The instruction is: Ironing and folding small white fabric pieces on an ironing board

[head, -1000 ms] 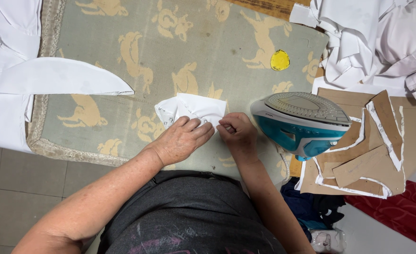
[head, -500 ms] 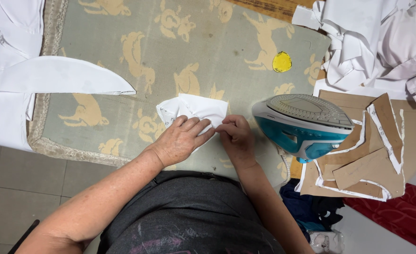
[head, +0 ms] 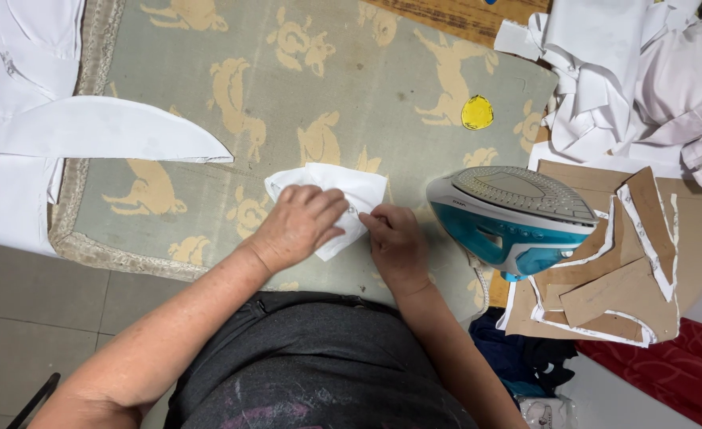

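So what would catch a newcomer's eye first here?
Both hands work a small white fabric piece at the middle of the padded board: left hand flat on it, right hand at its right edge. A teal and white iron sits just right of them.

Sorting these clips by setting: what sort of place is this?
Probably a home sewing or tailoring corner: a teal steam iron on a padded pressing cloth, cardboard patterns, and both hands on a white fabric piece.
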